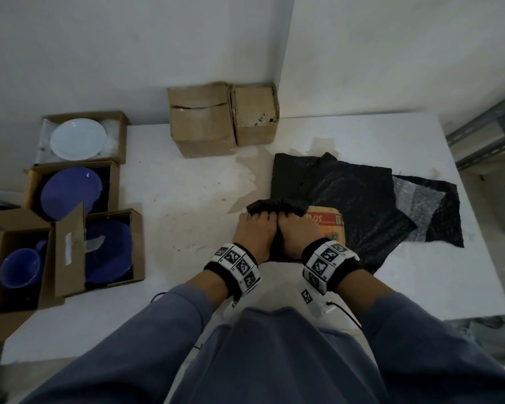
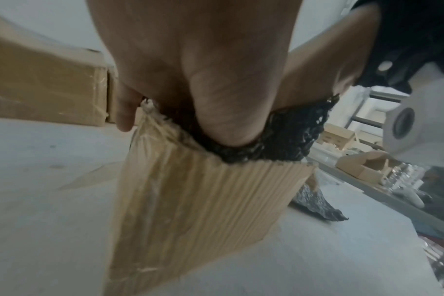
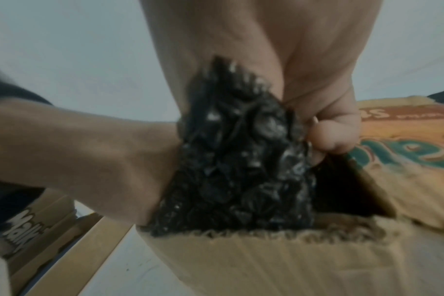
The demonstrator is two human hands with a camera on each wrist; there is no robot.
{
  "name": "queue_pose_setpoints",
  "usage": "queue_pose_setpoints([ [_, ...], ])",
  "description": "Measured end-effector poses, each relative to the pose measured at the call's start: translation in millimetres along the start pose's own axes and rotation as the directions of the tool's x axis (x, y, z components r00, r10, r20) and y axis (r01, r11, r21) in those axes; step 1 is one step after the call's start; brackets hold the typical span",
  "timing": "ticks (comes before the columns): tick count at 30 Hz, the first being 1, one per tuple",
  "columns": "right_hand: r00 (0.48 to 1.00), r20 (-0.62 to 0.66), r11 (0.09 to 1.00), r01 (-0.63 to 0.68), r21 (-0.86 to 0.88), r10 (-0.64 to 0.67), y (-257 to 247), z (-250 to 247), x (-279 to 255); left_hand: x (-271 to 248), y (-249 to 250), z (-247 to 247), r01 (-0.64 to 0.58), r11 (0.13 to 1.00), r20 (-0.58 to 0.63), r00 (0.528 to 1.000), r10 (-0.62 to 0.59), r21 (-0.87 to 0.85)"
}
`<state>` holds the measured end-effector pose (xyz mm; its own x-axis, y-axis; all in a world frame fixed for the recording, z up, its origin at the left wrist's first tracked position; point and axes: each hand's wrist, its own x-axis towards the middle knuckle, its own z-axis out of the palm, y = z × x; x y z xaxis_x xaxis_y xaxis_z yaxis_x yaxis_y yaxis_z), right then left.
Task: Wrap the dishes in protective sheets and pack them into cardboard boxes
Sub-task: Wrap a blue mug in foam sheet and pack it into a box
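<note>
Centrally, left hand (image 1: 252, 233) and right hand (image 1: 299, 233) side by side, nearly touching, both clamped on a black wrapped bundle (image 1: 277, 206). Fingers curled over its top edge; thumb (image 2: 223, 112) of the left seen pressing into the bubbly black wrap from the left wrist view. Bundle partly down inside an open cardboard box (image 2: 190, 210), upper part showing above the ragged rim. Box flap with orange and green print (image 1: 328, 224) folded out to the right. Contents of the wrap hidden; cannot tell which dish.

Just right of the hands, spread flat on the white counter (image 1: 187, 199): black protective sheets (image 1: 341, 193), overlapping, with a clearer bubble sheet (image 1: 420, 205) on the far right one.

Far edge of counter, against the wall: two closed cardboard boxes (image 1: 201, 121) touching each other.

Left side, well apart from the hands, four open boxes in a cluster. Farthest: white plate (image 1: 78, 138) on pale wrap. Next: blue plate (image 1: 70, 191). Nearest pair: blue dish (image 1: 108, 252) partly behind a raised flap, and a blue mug (image 1: 19, 266) in the leftmost box.

Marker-printed bands on both wrists, blue-grey sleeves (image 1: 158, 330) below. Metal shelving frame (image 1: 484, 132) at far right.
</note>
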<state>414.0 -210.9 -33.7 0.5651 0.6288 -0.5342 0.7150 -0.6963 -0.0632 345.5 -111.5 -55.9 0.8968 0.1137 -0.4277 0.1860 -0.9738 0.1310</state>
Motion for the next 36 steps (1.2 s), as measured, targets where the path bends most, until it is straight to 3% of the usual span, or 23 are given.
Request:
queue_pose_setpoints([
  [3,0.998,-0.055,0.999,-0.003,-0.039,0.001,-1.8,0.1,-7.3,-10.1,-2.3,-1.5,-0.042,0.997,-0.136,0.989,0.051,0.067],
  [6,0.995,-0.097,0.999,-0.016,-0.047,0.011,-4.3,-2.0,-12.5,-15.2,-2.0,2.6,-0.044,0.995,-0.184,0.981,0.059,0.084],
  [16,0.998,-0.064,0.998,-0.021,-0.056,0.018,-6.3,12.9,-2.3,-6.5,3.4,9.7,0.024,0.996,-0.055,0.998,-0.020,0.081],
  [25,0.999,0.035,0.997,-0.014,0.077,0.011,1.5,7.7,8.8,3.3,1.3,2.6,0.018,0.999,0.074,0.997,-0.020,0.028],
  [31,0.999,-0.043,0.999,-0.010,0.041,0.011,4.1,3.9,-2.9,-7.7,-4.1,-5.2,-0.056,0.998,-0.083,0.995,0.057,0.022],
  [36,0.997,-0.076,0.999,-0.034,-0.026,0.032,-2.1,5.5,-8.6,-10.1,-1.0,3.1,-0.007,0.998,-0.074,0.997,0.012,0.066],
])
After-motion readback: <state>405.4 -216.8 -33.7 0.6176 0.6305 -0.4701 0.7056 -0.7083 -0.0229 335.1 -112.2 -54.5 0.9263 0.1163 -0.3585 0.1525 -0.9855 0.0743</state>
